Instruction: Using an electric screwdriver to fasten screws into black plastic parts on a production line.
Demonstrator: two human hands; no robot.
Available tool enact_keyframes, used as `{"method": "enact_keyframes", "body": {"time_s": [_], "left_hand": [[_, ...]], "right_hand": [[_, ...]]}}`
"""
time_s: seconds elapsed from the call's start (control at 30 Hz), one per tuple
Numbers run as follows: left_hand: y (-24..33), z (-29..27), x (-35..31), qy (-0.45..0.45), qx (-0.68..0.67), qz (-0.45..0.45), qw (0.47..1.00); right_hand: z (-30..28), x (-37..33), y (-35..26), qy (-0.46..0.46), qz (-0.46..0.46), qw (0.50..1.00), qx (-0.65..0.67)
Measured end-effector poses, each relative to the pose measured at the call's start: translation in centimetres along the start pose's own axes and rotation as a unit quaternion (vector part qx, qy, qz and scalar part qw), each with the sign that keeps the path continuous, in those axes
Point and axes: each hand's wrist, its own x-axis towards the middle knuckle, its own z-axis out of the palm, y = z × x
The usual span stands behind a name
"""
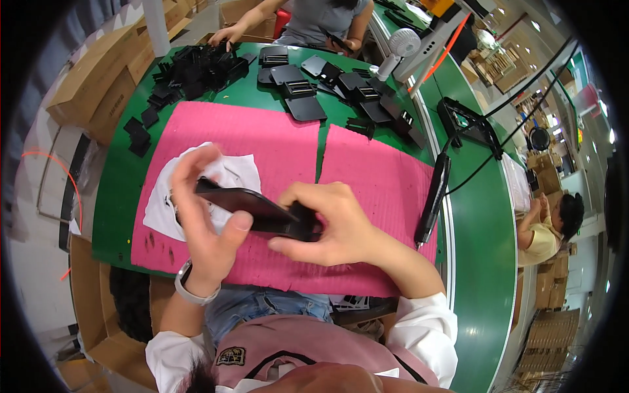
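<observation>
A black flat plastic part is held tilted above the pink mat, spanning the space between my two hands. My right hand grips its right end, thumb on the near side and fingers curled over the far side. Around the left end curves my left hand, its thumb against the near edge and its fingers slightly blurred. Beneath and behind the part lies a crumpled white cloth, partly covered by my left hand. The pink mat has a split running down from its far edge.
Small black pieces are heaped far left; larger black parts lie at far centre. A black electric screwdriver and a black tray are at the right. A white fan stands far right. A co-worker's hand touches the heap.
</observation>
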Motion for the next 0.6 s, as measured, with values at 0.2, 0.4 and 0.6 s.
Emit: {"method": "enact_keyframes", "body": {"time_s": [0.2, 0.4, 0.6], "left_hand": [[0.9, -1.1, -1.5, -0.050, -0.220, -0.260, 0.939], [-0.9, -10.0, -2.9, 0.050, -0.060, -0.118, 0.990], [-2.3, -34.3, -6.1, 0.369, -0.067, -0.185, 0.908]], "right_hand": [[0.6, -0.5, 1.0, 0.012, 0.062, 0.966, 0.251], [0.0, 0.1, -1.7, -0.030, 0.116, 0.959, 0.258], [-7.9, 1.5, 10.1, 0.200, 0.098, 0.861, -0.458]]}}
